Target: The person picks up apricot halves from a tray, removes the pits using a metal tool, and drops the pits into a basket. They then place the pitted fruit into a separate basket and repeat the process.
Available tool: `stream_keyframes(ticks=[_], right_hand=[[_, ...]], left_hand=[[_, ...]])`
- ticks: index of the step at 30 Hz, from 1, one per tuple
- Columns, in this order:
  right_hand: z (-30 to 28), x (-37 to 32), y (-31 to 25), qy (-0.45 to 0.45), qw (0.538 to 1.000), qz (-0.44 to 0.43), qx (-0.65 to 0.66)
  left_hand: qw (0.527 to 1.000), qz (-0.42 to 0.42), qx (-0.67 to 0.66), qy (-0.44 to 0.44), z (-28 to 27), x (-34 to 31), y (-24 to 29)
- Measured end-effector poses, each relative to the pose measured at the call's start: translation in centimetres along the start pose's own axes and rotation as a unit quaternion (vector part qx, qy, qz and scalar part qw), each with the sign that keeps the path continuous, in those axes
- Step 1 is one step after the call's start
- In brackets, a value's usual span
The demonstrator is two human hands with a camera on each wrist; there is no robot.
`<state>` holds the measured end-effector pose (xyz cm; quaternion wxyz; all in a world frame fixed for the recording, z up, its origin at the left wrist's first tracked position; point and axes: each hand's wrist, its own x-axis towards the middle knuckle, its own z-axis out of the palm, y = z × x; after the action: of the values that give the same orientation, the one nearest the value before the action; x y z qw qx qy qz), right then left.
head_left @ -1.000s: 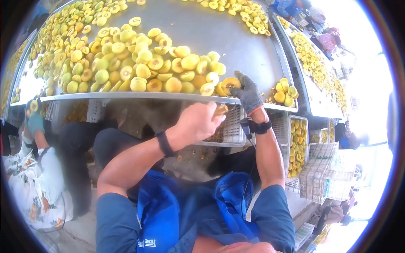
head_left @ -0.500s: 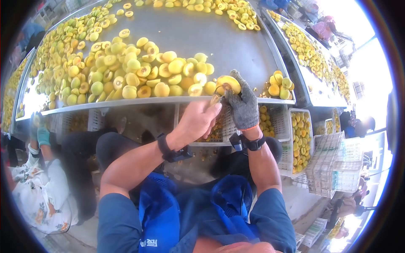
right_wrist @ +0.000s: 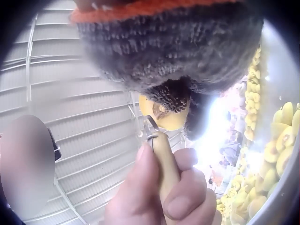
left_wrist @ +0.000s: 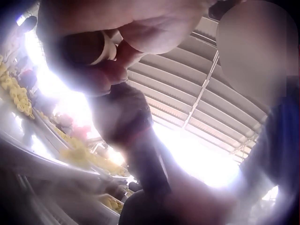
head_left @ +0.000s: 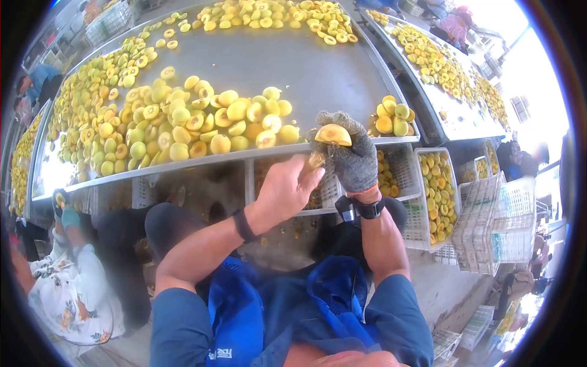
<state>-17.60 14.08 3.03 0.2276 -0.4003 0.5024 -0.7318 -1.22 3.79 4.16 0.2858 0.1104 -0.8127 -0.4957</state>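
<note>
My bare left hand (head_left: pixel 286 186) grips a pitting tool by its wooden handle (right_wrist: pixel 165 166). A curved metal loop (right_wrist: pixel 151 123) at the tool's tip lies right at the cut face of a yellow peach half (head_left: pixel 333 134). My right hand (head_left: pixel 356 162), in a grey knit glove with an orange cuff, holds that half just above the table's front edge. Brown pit shows in the middle of the cut face in the right wrist view. In the left wrist view, the fingers of the left hand (left_wrist: pixel 159 28) overlap the blurred gloved hand.
Many peach halves (head_left: pixel 177 122) are heaped on the metal table (head_left: pixel 293 67), with a small pile (head_left: pixel 391 116) at its right corner. Crates of halves (head_left: pixel 437 196) stand below on the right, near stacked white crates (head_left: pixel 489 226). Another person's gloved hand (head_left: pixel 70 217) works at left.
The right hand picked up the peach half from the table's edge and brought it to the tool. Since then the half has turned in the glove, and the left hand stays close beside it.
</note>
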Motion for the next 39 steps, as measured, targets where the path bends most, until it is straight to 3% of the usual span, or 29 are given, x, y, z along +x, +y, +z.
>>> stream_keyframes(ticks=[3,11,14,17,20,23,26,32,35,39], right_hand=[[0.0,0.0,-0.3,-0.003,0.999,0.026,0.033],[-0.7,0.8,0.6,0.035,0.991,-0.025,-0.128],[-1.3,1.1,1.9,0.054,0.958,-0.062,-0.276],[-0.3,1.6,-0.4,0.018,0.916,-0.077,-0.394],[-0.3,1.8,-0.8,0.004,0.921,-0.062,-0.385],[-0.6,2.1,-0.2,0.013,0.925,-0.108,-0.364],[-0.7,2.1,-0.3,0.015,0.92,-0.097,-0.378],[-1.1,1.6,0.1,0.052,0.955,-0.06,-0.285],[-1.3,1.3,0.6,0.062,0.996,-0.003,-0.06],[-0.7,1.0,0.3,0.049,0.988,0.055,-0.133]], left_hand=[[1.0,0.017,-0.001,0.007,0.3,-0.2,-0.3],[0.999,-0.011,-0.039,0.033,-0.9,0.8,-0.6],[0.998,-0.02,-0.045,0.043,-1.3,1.5,-1.9],[0.992,-0.094,-0.083,0.01,-1.3,1.7,-3.1],[0.987,-0.111,-0.114,0.0,-0.8,1.6,-3.8],[0.991,-0.077,-0.106,-0.001,-0.4,1.5,-4.2],[0.996,-0.041,-0.081,0.008,-0.3,1.7,-3.5],[0.997,-0.038,-0.074,-0.002,0.0,1.6,-3.4],[0.992,-0.067,-0.098,-0.038,0.2,1.3,-3.5],[0.953,-0.208,-0.196,-0.1,0.1,1.1,-1.8]])
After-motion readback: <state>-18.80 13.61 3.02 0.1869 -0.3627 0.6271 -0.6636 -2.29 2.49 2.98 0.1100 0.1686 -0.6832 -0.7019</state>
